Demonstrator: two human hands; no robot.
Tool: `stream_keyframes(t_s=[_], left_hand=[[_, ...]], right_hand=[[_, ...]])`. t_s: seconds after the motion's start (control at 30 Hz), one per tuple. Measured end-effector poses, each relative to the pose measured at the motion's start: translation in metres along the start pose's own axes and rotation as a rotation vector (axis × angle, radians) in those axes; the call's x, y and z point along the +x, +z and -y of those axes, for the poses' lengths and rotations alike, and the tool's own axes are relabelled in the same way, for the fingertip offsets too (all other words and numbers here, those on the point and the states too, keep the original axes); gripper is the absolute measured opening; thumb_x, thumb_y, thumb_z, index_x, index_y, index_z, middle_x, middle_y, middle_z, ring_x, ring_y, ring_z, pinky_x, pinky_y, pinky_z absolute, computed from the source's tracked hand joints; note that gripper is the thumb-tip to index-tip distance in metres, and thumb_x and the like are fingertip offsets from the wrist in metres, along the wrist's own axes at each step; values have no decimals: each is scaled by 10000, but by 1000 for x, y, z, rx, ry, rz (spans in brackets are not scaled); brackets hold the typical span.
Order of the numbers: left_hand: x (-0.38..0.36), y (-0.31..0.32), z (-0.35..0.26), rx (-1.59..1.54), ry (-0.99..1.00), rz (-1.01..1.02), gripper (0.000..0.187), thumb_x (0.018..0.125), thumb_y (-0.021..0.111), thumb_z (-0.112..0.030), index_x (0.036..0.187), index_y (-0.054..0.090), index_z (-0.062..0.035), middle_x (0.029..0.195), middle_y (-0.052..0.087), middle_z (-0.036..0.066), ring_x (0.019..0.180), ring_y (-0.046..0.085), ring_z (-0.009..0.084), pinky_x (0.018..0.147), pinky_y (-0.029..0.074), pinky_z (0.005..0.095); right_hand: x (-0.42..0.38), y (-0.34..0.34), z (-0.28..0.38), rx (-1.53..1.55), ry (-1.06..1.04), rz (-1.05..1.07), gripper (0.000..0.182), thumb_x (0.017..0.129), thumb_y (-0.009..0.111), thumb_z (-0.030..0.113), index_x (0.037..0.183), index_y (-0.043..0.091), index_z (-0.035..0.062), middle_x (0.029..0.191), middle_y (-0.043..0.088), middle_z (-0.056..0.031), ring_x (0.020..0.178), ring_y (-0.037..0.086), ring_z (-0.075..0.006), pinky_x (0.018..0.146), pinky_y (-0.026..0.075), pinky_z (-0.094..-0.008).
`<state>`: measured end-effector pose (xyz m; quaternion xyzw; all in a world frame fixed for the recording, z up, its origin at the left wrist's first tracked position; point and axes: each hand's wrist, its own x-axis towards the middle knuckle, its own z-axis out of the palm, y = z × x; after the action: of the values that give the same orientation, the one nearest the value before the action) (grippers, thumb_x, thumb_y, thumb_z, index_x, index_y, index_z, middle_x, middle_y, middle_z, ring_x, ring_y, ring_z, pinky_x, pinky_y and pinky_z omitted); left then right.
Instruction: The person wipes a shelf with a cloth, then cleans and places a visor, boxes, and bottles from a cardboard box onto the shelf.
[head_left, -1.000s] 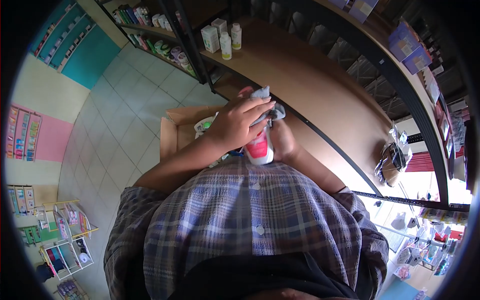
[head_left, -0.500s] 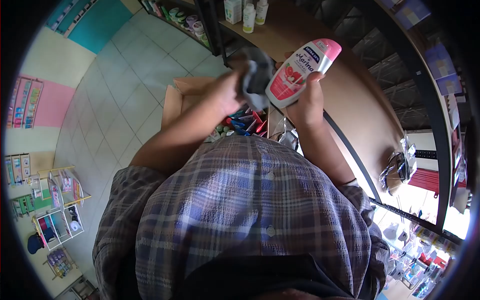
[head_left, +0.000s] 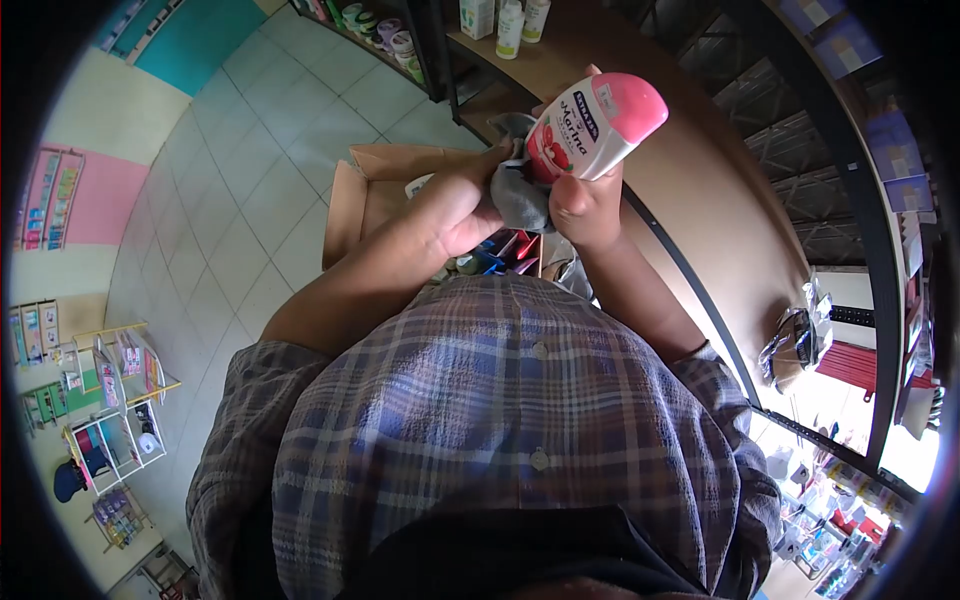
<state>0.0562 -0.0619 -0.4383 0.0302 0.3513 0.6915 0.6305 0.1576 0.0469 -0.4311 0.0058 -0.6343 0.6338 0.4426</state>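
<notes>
A white lotion bottle (head_left: 592, 132) with a pink cap and a red fruit label tilts up to the right in my right hand (head_left: 590, 212). My fingers wrap round it from behind, with the thumb low on the front. My left hand (head_left: 468, 208) is closed on a grey cloth (head_left: 521, 203). The cloth presses against the lower end of the bottle and hides its base. Below both hands stands an open cardboard box (head_left: 346, 212) with several coloured packets (head_left: 515, 248) inside, partly covered by my arm and shirt.
A brown shelf (head_left: 690, 205) in a dark metal frame curves along the right. White bottles (head_left: 510, 30) stand at its far end. Tubs (head_left: 400, 45) line a lower rack beyond the box. Tiled floor (head_left: 240, 190) lies to the left, with a wire display rack (head_left: 125, 380).
The cloth in my left hand has come against the bottle's lower end. The bottle has tipped so its cap faces more towards me, and my right thumb has shifted lower.
</notes>
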Motion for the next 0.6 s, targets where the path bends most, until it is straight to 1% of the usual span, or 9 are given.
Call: stream_keyframes(t_s=[0.03, 0.1, 0.27, 0.33, 0.37, 0.4, 0.5, 0.53, 0.6], left_hand=[[-1, -1, -2, 0, 2, 0, 385, 1015, 438, -336, 1234, 495, -25, 1173, 601, 122, 1042, 624, 222, 892, 548, 379], [-6, -5, -8, -20, -54, -42, 357, 1000, 482, -312, 1206, 522, -23, 1145, 619, 118, 1021, 635, 218, 877, 553, 373], [-9, -14, -31, 82, -12, -201, 288, 962, 561, -242, 1137, 580, -14, 1070, 658, 120, 953, 661, 217, 856, 561, 369], [-7, -27, -47, 128, -40, -180, 282, 944, 583, -221, 1131, 584, -11, 1072, 658, 121, 958, 660, 225, 860, 559, 377], [-3, -28, -57, 99, 94, -100, 289, 956, 558, -232, 1148, 581, -17, 1098, 652, 125, 976, 654, 227, 874, 549, 386], [0, -28, -65, 71, 227, -22, 299, 967, 533, -242, 1164, 579, -23, 1125, 647, 129, 994, 648, 229, 889, 540, 395], [1, -15, -83, 157, 453, -15, 327, 980, 510, -264, 1202, 566, -31, 1153, 640, 113, 1035, 632, 213, 929, 507, 384], [8, -10, -83, 190, 475, 27, 330, 982, 508, -263, 1211, 562, -32, 1153, 639, 106, 1042, 628, 207, 940, 497, 378], [19, -10, -78, 228, 303, 328, 342, 991, 488, -245, 1220, 545, 3, 1156, 639, 117, 1067, 618, 207, 960, 483, 384]], right_hand=[[2, -1, -2, -100, -44, 28, 1291, 618, 589, 810, 1466, 127, -46, 1173, 485, -116, 1073, 540, -207, 917, 465, -346], [3, 1, -6, -82, -56, 8, 1276, 635, 589, 804, 1465, 128, -49, 1174, 490, -119, 1068, 544, -209, 911, 469, -346], [8, 4, -6, -81, -118, 53, 1216, 690, 544, 804, 1473, 133, -30, 1184, 510, -127, 1053, 560, -217, 893, 482, -348], [7, -2, 5, -34, 87, 22, 1158, 730, 418, 841, 1477, 165, -7, 1165, 535, -133, 1044, 573, -218, 888, 489, -348], [5, -8, 4, -2, 196, 24, 1115, 744, 282, 872, 1439, 280, 1, 1157, 556, -147, 1042, 583, -224, 883, 497, -353], [3, -13, 1, 161, 365, 10, 1053, 776, 220, 861, 1345, 409, -5, 1117, 596, -176, 986, 623, -251, 842, 526, -367], [-5, -14, -2, 612, 773, 14, 944, 835, 213, 807, 1256, 470, 2, 1026, 642, -208, 846, 674, -303, 712, 583, -410], [-10, -14, -9, 646, 792, 87, 948, 836, 206, 804, 1261, 464, -3, 1026, 642, -216, 855, 672, -304, 700, 588, -416], [-17, -10, -14, 694, 945, 185, 968, 822, 188, 814, 1272, 458, 0, 1011, 643, -222, 854, 672, -305, 708, 580, -410]])
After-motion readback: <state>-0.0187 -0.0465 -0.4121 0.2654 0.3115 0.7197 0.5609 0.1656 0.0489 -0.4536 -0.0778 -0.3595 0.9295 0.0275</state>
